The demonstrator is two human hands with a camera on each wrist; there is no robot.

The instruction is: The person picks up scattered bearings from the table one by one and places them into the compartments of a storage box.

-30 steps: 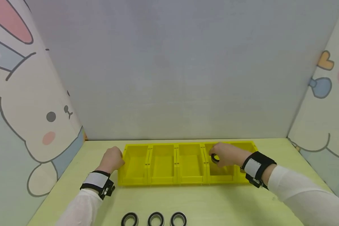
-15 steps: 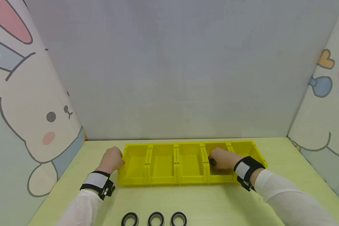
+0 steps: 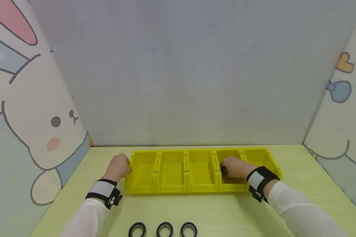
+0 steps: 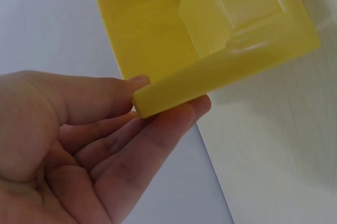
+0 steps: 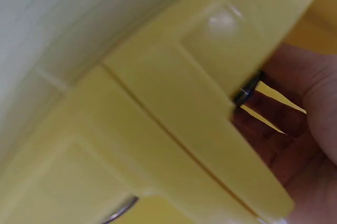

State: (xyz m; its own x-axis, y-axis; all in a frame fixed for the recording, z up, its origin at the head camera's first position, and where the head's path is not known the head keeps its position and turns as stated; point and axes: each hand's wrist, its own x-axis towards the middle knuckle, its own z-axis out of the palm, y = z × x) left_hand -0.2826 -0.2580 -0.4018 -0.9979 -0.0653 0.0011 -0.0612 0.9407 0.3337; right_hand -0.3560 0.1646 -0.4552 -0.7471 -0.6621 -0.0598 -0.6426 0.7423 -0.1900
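A row of yellow bins (image 3: 172, 189) stands on the table, split into several compartments. My left hand (image 3: 118, 167) pinches the side wall of the leftmost bin (image 4: 174, 89), thumb inside and fingers outside. My right hand (image 3: 235, 167) reaches down inside the second bin from the right. It holds a black-sealed ball bearing (image 5: 246, 91) between thumb and fingers, partly hidden by the bin's front wall. A sliver of another bearing (image 5: 122, 211) shows in the adjoining bin in the right wrist view.
Three bearings lie in a row near the table's front edge: a left one (image 3: 137, 229), a middle one (image 3: 164, 229) and a right one (image 3: 189, 229). A grey panel (image 3: 178, 72) rises behind the bins. Cartoon-printed side panels flank the table.
My right hand has gone lower into the second bin from the right with the bearing, its wrist shifting left. The left hand keeps its hold on the bin wall.
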